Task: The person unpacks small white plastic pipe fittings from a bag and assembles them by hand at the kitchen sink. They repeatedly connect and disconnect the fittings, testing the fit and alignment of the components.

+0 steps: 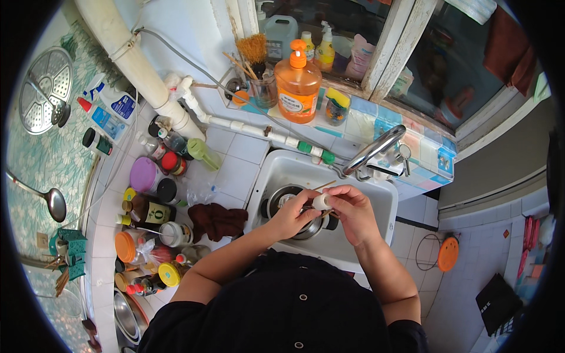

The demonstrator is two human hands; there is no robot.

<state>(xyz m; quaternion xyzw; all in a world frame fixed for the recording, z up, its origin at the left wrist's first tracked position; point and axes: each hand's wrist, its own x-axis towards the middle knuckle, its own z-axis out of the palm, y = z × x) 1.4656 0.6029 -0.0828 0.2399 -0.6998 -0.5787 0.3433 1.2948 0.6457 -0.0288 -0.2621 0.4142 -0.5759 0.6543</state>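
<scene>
Over the white sink (385,206), my two hands come together around a small white rounded piece (321,202), whose kind I cannot make out. My right hand (354,215) pinches it between thumb and fingertips. From the other side my left hand (291,213) closes on it, its fingers bent and partly hidden. Below them a metal pot (273,203) with dark handles stands in the basin, its contents mostly covered by my hands. A thin brown stick (325,185) shows just behind my fingers. The chrome faucet (376,148) arches in from the back right.
Bottles and jars crowd the counter at left, beside a dark brown cloth (218,221). On the sill stand a large orange pump bottle (298,85), a glass with brushes (263,91) and a jar with a sponge (337,109). Metal bowls (126,315) sit lower left.
</scene>
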